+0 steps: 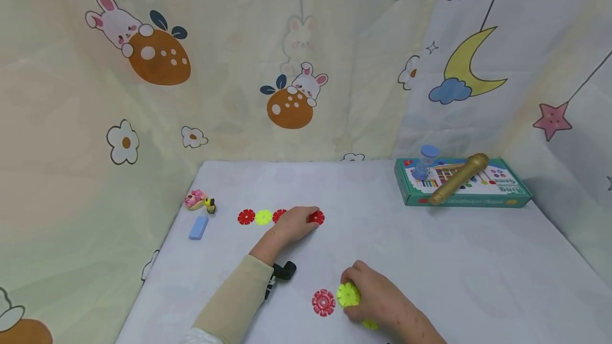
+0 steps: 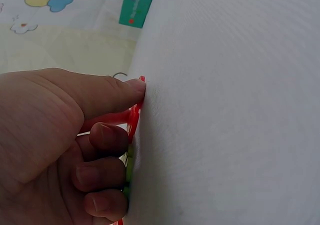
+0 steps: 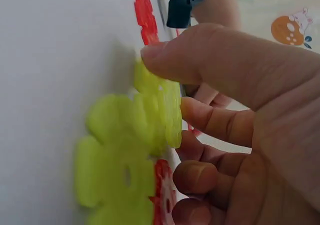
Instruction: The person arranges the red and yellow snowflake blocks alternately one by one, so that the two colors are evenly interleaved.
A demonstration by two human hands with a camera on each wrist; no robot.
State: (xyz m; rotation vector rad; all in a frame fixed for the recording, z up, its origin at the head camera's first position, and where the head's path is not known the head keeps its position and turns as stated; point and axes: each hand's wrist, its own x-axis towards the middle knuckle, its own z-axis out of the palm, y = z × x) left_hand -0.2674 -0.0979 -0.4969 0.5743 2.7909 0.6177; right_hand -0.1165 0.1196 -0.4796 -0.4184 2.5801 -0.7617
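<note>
My left hand (image 1: 291,224) pinches a red interlocking disc (image 1: 317,217) between thumb and index finger, at the right end of a row on the table. Left of it lie a red disc (image 1: 246,217), a yellow-green disc (image 1: 263,217) and another red one partly hidden by the hand. In the left wrist view the red disc (image 2: 134,117) stands edge-on under the thumb. Nearer the front, my right hand (image 1: 380,296) grips a yellow-green disc (image 1: 348,295) by its edges. Beside it lies a loose red disc (image 1: 323,302). A further yellow-green disc (image 1: 370,325) shows partly below the right hand.
On the left side sit a pink-and-yellow figurine (image 1: 197,200) and a blue block (image 1: 198,228). A green box (image 1: 507,195) at the back right bears a blue hourglass (image 1: 424,162) and a gold toy microphone (image 1: 460,178). Printed cloth hangs behind the white table (image 1: 459,259).
</note>
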